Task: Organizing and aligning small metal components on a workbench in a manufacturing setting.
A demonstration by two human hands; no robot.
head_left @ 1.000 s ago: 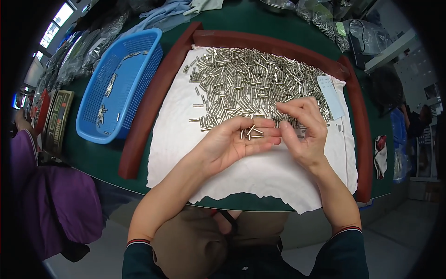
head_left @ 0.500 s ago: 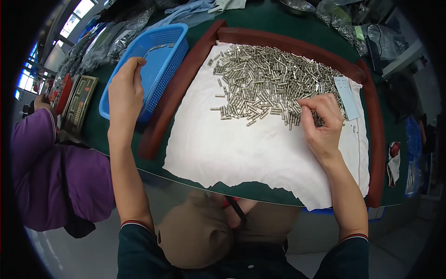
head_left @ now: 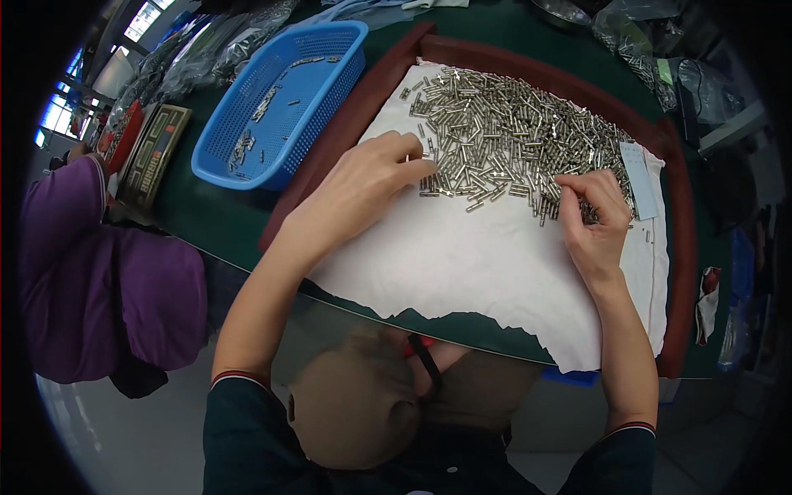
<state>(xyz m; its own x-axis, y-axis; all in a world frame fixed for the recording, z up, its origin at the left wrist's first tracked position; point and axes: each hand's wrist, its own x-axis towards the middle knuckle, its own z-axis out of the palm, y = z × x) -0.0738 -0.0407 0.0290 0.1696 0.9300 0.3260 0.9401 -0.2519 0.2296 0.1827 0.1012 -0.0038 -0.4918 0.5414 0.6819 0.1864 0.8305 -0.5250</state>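
A broad heap of small silvery metal pins (head_left: 495, 136) lies on a white cloth (head_left: 462, 264). At the heap's left edge is my left hand (head_left: 367, 177), its thumb and forefinger slightly apart beside the nearest pins. Nothing shows in its grasp. My right hand (head_left: 598, 219) is at the right front of the heap, fingers curled and thumb pressed to the forefinger. Whatever it pinches is too small or hidden to make out. To the left, a blue perforated basket (head_left: 285, 144) has several loose pins on its bottom.
Dark red wooden rails (head_left: 528, 66) border the cloth on its left, back and right. A pale blue paper slip (head_left: 639, 181) lies at the heap's right. On the left are a scale (head_left: 153, 157) and a person in purple (head_left: 157, 280). Plastic bags of parts (head_left: 631, 49) stand behind.
My left hand has moved from above the blue basket rightward to the heap's left edge. The right hand has stayed by the heap, still pinched. The whole view has shifted slightly.
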